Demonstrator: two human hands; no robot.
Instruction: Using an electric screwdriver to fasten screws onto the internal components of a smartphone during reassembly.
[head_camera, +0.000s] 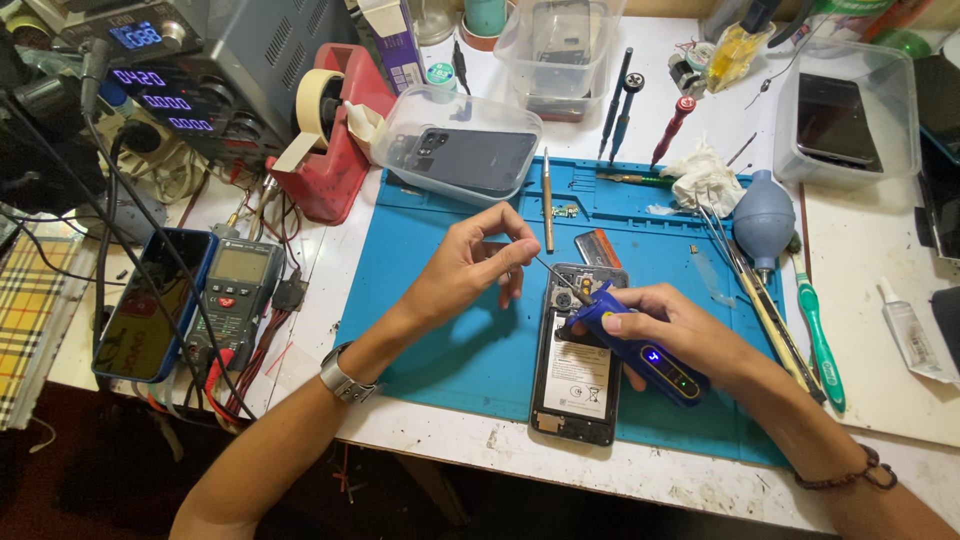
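Head view: an opened phone (575, 360) is lying lengthwise near the blue mat's (440, 340) front edge — the right hand (675, 330) is clamping a blue electric screwdriver (640, 345) over its top end, the left hand (470, 260) pinching a thin probe (555, 272) angled down-right toward the same spot.

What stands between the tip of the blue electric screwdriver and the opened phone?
Nothing visible. The right hand holds the blue electric screwdriver with its tip at the opened black phone's upper part.
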